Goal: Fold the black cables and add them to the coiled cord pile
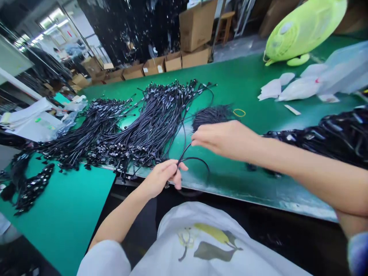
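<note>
A thin black cable runs between my hands and loops out to the right over the table's front edge. My left hand is closed on it, thumb against fingers. My right hand pinches the same cable higher up, with its fingertips pressed together. Just beyond the right hand lies a bundle of short black ties, partly covered by that hand. Left of my hands spreads a large pile of black cables with small metal-tipped plugs at the near ends.
A yellow rubber band lies past the ties. More black cables lie on the right of the green table. Plastic bags and a lime-green fan are at the back right. Cardboard boxes line the far edge.
</note>
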Tool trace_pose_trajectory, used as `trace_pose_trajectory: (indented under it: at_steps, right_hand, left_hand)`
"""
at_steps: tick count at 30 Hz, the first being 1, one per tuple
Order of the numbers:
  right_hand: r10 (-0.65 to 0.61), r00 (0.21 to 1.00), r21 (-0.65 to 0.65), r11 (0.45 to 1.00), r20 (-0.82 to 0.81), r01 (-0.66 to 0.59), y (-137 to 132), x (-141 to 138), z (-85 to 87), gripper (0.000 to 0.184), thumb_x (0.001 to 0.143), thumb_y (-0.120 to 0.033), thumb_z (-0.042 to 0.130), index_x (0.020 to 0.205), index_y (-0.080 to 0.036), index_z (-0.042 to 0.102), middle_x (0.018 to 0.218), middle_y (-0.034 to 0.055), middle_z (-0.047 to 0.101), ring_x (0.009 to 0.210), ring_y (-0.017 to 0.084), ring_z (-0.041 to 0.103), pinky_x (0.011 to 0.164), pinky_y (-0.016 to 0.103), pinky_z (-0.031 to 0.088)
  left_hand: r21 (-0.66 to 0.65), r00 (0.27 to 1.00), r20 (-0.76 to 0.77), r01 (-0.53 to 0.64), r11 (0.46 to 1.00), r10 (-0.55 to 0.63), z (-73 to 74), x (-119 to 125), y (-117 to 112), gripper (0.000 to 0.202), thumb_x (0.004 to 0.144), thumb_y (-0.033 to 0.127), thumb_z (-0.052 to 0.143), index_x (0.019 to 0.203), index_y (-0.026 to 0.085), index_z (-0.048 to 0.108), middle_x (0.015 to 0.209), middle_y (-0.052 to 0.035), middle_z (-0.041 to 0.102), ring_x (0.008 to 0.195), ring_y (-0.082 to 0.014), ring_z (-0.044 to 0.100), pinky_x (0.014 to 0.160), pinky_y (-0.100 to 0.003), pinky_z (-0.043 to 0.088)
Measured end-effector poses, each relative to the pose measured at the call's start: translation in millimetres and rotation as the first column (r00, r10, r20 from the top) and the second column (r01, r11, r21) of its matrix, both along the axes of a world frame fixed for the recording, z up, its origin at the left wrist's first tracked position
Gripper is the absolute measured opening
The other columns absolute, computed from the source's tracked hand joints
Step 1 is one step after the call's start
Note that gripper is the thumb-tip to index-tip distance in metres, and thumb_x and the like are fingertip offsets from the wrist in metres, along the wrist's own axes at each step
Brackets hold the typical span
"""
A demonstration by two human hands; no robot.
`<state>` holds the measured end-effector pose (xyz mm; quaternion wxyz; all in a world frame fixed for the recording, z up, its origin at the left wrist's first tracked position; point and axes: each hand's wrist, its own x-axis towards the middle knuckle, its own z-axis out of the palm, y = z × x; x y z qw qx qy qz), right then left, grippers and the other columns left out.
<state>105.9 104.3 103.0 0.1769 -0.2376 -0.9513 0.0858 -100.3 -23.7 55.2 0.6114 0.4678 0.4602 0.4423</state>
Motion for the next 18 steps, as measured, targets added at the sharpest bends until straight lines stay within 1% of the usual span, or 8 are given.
trace_pose_trajectory:
  at_steps: [2,4,6,9,10,12,15,18]
  right_hand:
    - [-0.159,0.987,0.057,0.986,-0.005,0.159,21,28,-0.7,0.025,0.092,-0.042,0.052,0.085,-0.023,0.066,0.089,0.006,0.066,0.079,0.021,0.059,0.055,0.03,0.03]
    - [-0.256,0.967,0.063,0.965,-0.001,0.255,39,58,-10.8,0.024,0.09,-0.045,0.052,0.091,-0.025,0.066,0.095,0.0055,0.068,0.086,0.024,0.061,0.06,0.033,0.036]
    - [-0.273,0.962,-0.022,0.962,-0.03,0.273,47,83,-27.2,0.023,0.088,-0.046,0.054,0.098,-0.028,0.065,0.101,0.0041,0.07,0.091,0.026,0.063,0.068,0.037,0.043]
    - [-0.207,0.972,-0.168,0.968,-0.11,0.187,41,106,-52.3,0.025,0.089,-0.044,0.05,0.108,-0.035,0.062,0.109,0.0029,0.07,0.097,0.026,0.064,0.08,0.041,0.047]
    - [-0.2,0.971,-0.176,0.969,-0.134,0.175,37,109,-58.9,0.026,0.09,-0.043,0.047,0.11,-0.036,0.062,0.109,0.0035,0.07,0.097,0.026,0.064,0.08,0.041,0.047]
    - [-0.214,0.969,-0.126,0.972,-0.127,0.198,24,110,-68.8,0.029,0.091,-0.04,0.043,0.113,-0.036,0.062,0.103,0.0058,0.071,0.087,0.027,0.065,0.07,0.041,0.046]
    - [-0.205,0.979,-0.022,0.979,-0.014,0.205,1,97,-76.9,0.027,0.088,-0.029,0.044,0.104,-0.032,0.065,0.084,0.0076,0.07,0.063,0.023,0.06,0.051,0.036,0.032]
    - [-0.025,0.997,-0.07,0.997,0.069,0.03,-24,70,-75.7,0.016,0.085,-0.023,0.05,0.082,-0.027,0.064,0.069,0.0057,0.064,0.052,0.018,0.052,0.049,0.032,0.025]
  left_hand:
    - [-0.078,0.969,0.248,0.034,0.996,-0.013,-1.2,6,3,0.032,0.089,0.042,0.059,0.096,0.012,0.067,0.053,0.0067,0.037,0.044,-0.0055,0.036,0.05,-0.02,0.04]
    - [-0.133,0.922,0.384,0.0,0.991,0.051,3.6,2,8,0.026,0.087,0.035,0.063,0.092,0.01,0.067,0.054,0.0088,0.028,0.043,-0.0031,0.026,0.047,-0.016,0.033]
    - [-0.196,0.866,0.472,-0.076,0.978,0.162,10.6,-6,14,0.021,0.09,0.028,0.059,0.089,0.009,0.067,0.055,0.0091,0.023,0.043,-0.0028,0.022,0.044,-0.014,0.03]
    - [-0.229,0.764,0.556,-0.236,0.944,0.327,20.1,-17,24,0.025,0.096,0.024,0.047,0.088,0.009,0.065,0.057,0.0084,0.02,0.041,-0.0029,0.022,0.042,-0.012,0.028]
    - [-0.222,0.746,0.564,-0.277,0.935,0.355,22.0,-20,28,0.027,0.098,0.024,0.044,0.091,0.01,0.065,0.057,0.0081,0.021,0.041,-0.0028,0.023,0.042,-0.012,0.029]
    - [-0.21,0.748,0.54,-0.323,0.923,0.385,23.2,-23,34,0.026,0.099,0.024,0.042,0.097,0.011,0.065,0.058,0.0077,0.025,0.042,-0.0024,0.026,0.044,-0.012,0.03]
    - [-0.184,0.809,0.436,-0.349,0.919,0.395,16.2,-16,43,0.02,0.096,0.025,0.05,0.1,0.011,0.064,0.06,0.0066,0.035,0.044,-0.0018,0.033,0.044,-0.012,0.031]
    - [-0.021,0.917,0.216,-0.34,0.94,0.336,1.1,9,50,0.026,0.091,0.037,0.057,0.096,0.013,0.063,0.07,0.0006,0.054,0.054,-0.0058,0.05,0.047,-0.015,0.037]
